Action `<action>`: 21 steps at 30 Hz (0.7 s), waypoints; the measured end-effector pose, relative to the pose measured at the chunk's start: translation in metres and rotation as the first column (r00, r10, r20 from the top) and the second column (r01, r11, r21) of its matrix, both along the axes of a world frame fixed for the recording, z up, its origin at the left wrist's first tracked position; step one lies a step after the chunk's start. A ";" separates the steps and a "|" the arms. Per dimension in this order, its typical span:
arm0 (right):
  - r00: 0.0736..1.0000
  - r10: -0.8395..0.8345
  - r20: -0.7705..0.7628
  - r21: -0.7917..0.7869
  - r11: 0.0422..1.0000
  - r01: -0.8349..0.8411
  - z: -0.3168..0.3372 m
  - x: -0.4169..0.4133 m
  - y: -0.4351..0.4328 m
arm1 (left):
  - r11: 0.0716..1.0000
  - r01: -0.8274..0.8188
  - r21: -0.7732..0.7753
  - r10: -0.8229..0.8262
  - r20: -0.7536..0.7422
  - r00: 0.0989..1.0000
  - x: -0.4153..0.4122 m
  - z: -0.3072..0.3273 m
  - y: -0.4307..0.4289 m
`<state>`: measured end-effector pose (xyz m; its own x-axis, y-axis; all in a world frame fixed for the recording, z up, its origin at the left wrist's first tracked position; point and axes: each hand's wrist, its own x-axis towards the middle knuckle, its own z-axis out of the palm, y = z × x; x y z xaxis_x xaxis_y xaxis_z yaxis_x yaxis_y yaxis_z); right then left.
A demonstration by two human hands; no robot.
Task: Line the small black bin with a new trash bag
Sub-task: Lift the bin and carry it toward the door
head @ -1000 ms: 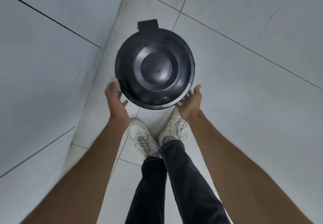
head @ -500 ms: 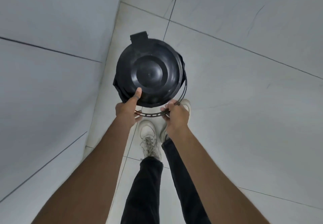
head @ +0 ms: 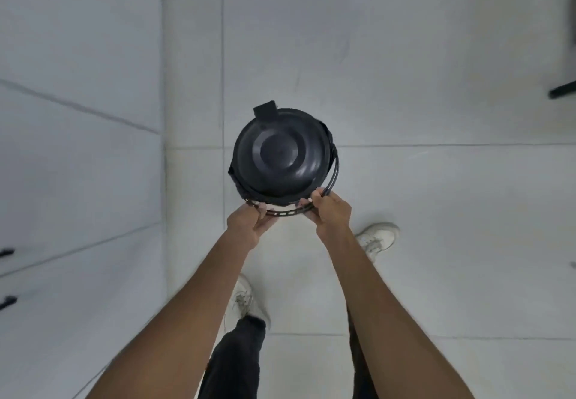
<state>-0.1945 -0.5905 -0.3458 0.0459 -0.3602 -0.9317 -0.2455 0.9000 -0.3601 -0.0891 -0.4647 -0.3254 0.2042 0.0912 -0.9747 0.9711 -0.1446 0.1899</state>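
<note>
Both your left hand [head: 246, 225] and right hand [head: 330, 211] have a closed grip on the thin slotted black handle [head: 282, 212], the small round lidded black plastic bin [head: 280, 155] hanging just beyond them over the pale tiled floor [head: 436, 180] (no new bag visible); it could swing and slip.

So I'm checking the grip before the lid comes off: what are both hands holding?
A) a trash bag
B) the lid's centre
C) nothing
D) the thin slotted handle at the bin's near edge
D: the left hand and right hand both pinch the handle below the lid.
</note>
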 end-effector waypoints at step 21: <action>0.978 -0.136 -0.158 -0.242 0.966 0.095 0.009 -0.053 -0.668 | 0.925 0.365 0.109 -0.377 0.400 0.835 -0.011 -0.025 -0.695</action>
